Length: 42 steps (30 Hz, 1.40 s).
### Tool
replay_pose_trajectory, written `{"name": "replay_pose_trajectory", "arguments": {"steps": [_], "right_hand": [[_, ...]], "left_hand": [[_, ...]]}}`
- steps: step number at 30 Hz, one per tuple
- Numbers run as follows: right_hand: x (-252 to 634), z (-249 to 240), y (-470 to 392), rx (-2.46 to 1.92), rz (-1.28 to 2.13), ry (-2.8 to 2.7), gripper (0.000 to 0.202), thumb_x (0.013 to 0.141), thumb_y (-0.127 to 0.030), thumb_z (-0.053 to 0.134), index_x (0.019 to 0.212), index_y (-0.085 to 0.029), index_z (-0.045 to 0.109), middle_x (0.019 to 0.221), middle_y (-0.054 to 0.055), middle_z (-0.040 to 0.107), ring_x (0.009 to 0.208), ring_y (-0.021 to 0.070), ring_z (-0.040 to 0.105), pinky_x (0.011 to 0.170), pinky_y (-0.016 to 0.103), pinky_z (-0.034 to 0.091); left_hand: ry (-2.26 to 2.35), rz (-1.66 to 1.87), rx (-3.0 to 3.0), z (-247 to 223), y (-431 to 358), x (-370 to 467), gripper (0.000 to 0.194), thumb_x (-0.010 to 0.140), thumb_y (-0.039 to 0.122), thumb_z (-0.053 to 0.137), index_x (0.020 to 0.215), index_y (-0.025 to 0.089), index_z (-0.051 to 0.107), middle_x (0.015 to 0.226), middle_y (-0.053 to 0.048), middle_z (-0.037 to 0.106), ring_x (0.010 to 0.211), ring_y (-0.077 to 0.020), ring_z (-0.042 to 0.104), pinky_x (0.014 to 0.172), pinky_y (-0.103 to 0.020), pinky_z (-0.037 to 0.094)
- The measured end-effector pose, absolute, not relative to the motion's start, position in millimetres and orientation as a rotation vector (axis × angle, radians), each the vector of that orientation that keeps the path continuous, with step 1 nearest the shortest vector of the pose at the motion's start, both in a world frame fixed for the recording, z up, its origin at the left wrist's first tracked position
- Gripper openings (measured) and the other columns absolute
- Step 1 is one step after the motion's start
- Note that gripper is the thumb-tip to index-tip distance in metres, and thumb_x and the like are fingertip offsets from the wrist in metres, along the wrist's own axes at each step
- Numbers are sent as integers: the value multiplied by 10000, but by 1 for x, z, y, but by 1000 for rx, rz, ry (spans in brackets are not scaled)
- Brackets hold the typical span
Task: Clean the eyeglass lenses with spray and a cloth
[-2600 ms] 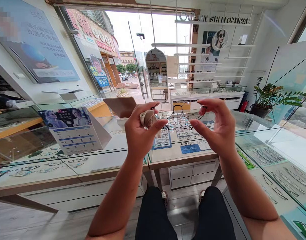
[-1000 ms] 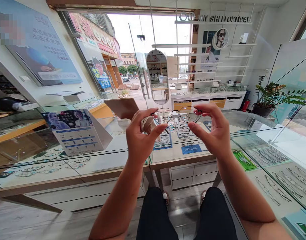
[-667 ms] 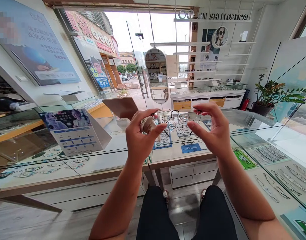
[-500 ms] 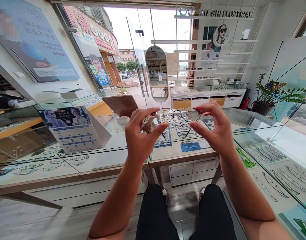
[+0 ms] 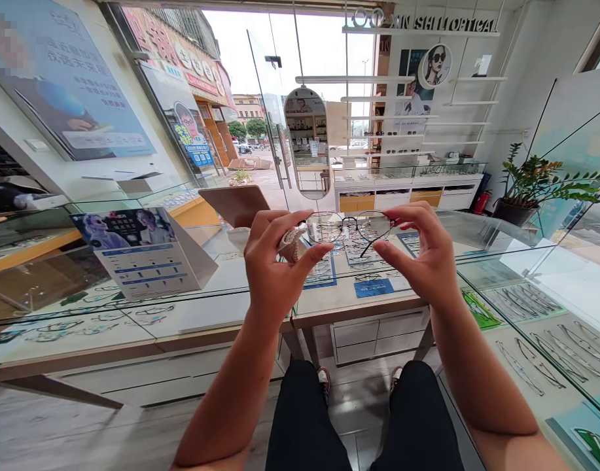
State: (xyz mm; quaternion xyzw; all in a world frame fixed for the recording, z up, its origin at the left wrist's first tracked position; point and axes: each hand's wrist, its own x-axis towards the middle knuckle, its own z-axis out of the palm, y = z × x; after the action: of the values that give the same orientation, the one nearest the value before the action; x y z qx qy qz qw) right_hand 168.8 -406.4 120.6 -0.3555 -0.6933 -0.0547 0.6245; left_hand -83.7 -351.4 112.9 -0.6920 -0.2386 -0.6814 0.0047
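Note:
Thin-rimmed glasses (image 5: 349,220) are held up in the air above the glass counter, lenses side by side. My left hand (image 5: 277,261) grips their left side near the hinge, and a crumpled beige cloth (image 5: 292,244) is tucked in the same hand. At the right edge of the frame, my right hand (image 5: 417,252) pinches the other hinge between thumb and fingers. One dark temple arm shows below the right lens. Behind and beneath the glasses, several other frames lie on trays inside the counter.
A calendar-like stand (image 5: 147,261) is on the counter at left. A brown-backed mirror or panel (image 5: 238,206) stands behind my left hand. A blue card (image 5: 373,288) lies below the glasses. More eyewear fills the right display case (image 5: 549,327). A potted plant (image 5: 518,196) is at right.
The glasses have tilted slightly in my hands, and the left temple arm seen below them before is no longer distinct. Both hands keep their hold.

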Motion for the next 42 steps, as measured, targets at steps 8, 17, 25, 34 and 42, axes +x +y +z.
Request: {"name": "replay_pose_trajectory", "arguments": {"steps": [8,17,25,34,42], "right_hand": [[160,129,-401,-750,-258,-1625,368,962,-505,865,1264,-319,767,1174,65,750,1042,269,687,940,488,635],[184,139,-391,-930,-264,-1751,501,945,-712,848,1275,-341,780,1249,78,721,1165,313,700,1037,543,650],[200,153,-391,-1039,-242,-1825,597,894,-818,844,1242,-340,769,1298,77,731,1188,329,719,1091,568,648],[212,123,-353,-1097,-186,-1762,488,962,-610,875,1374,-379,754,1349,76,735,1190,323,735,1033,544,658],[202,107,-290,-1037,-269,-1681,463,999,-598,817,1393,-370,732,1292,95,723,1265,372,693,1092,624,648]], "left_hand": [[-785,-2246,-2248,104,-330,-87,474,868,573,994,1268,347,877,1097,-64,705,1006,-222,684,811,-330,603],[-815,-2236,-2236,101,-315,-78,534,829,661,991,1258,373,857,1101,-59,719,1077,-272,703,884,-416,636],[-745,-2253,-2342,93,-291,-64,567,825,724,967,1280,409,842,1124,-48,720,1110,-294,750,796,-437,616],[-608,-2172,-2150,82,-263,-50,556,845,680,971,1309,401,842,1154,-61,676,1083,-283,696,979,-495,602],[-743,-2176,-2184,77,-206,-48,600,860,743,927,1346,410,815,1215,-74,690,1090,-272,680,971,-458,610]]}}
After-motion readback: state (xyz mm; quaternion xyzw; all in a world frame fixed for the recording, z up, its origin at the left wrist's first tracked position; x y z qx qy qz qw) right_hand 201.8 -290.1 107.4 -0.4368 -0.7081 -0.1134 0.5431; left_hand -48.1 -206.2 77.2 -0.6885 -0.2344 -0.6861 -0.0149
